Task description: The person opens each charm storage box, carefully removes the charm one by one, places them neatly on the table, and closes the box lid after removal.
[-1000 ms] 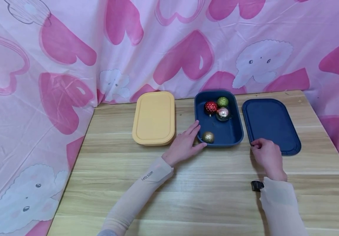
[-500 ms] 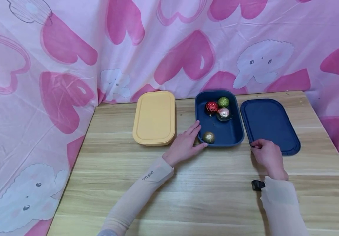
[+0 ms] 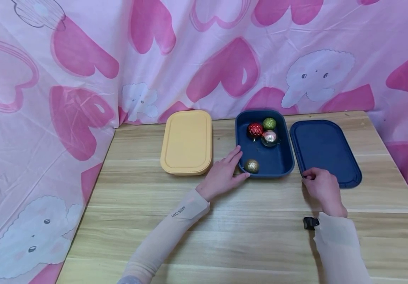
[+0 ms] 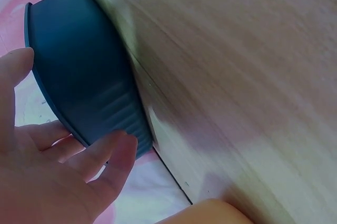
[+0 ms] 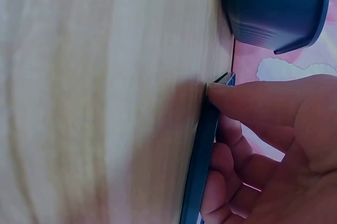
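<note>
In the head view a dark blue box [image 3: 270, 162] stands uncovered on the table. It holds a red ball ornament [image 3: 255, 130], a green glittery one [image 3: 269, 123], a shiny pinkish-silver one [image 3: 269, 137] and a gold glittery one [image 3: 251, 166]. My left hand [image 3: 221, 175] rests at the box's near left corner, fingers extended along the side wall and thumb at the near rim. Right of the box lies its dark blue lid [image 3: 326, 152]. My right hand [image 3: 322, 188] pinches the lid's near left corner; in the right wrist view the thumb [image 5: 253, 100] presses its edge.
A yellow box with its lid on [image 3: 186, 142] stands left of the blue box. The wooden table [image 3: 253, 236] meets a pink heart-patterned curtain [image 3: 221, 59] at the back and left. A black piece [image 3: 310, 223] sits by the right wrist.
The blue lid has shifted slightly left, nearer to the box, with my right hand on its corner. My left hand and the ornaments have stayed put.
</note>
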Tool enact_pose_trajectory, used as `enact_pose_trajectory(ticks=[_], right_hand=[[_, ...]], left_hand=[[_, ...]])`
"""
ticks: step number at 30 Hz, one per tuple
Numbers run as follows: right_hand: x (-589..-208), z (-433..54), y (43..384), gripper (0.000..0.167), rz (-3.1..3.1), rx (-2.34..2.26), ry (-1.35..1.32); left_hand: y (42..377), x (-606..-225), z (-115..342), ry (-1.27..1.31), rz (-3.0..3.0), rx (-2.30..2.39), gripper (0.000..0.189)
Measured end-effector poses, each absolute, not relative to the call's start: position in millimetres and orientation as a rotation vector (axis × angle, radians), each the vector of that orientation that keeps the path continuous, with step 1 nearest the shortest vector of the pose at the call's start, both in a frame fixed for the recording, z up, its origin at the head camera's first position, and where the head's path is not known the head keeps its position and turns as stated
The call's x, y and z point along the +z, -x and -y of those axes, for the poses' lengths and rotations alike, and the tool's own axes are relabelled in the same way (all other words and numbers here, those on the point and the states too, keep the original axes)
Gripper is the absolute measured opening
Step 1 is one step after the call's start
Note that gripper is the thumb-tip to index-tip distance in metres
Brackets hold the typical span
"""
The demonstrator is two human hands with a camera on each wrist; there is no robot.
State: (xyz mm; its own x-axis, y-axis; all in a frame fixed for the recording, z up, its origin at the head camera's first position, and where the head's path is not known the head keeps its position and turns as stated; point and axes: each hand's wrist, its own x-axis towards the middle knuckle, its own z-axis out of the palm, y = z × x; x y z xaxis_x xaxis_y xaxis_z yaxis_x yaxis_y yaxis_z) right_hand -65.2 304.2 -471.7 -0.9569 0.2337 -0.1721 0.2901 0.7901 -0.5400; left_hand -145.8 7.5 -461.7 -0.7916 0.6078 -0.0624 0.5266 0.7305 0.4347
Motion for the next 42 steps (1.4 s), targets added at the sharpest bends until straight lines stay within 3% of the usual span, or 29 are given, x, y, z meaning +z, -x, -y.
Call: enact_pose_trajectory(ticks=[32, 42], right_hand=[[-469, -307, 69, 0.026, -2.819, -0.882, -0.398], [-459, -301, 72, 0.041, -2.828, -1.029, -0.395]], left_hand=[[145, -461, -8, -0.879, -2.72, 0.638, 0.079], [145, -463, -8, -0.87, -2.722, 0.672, 0.079]])
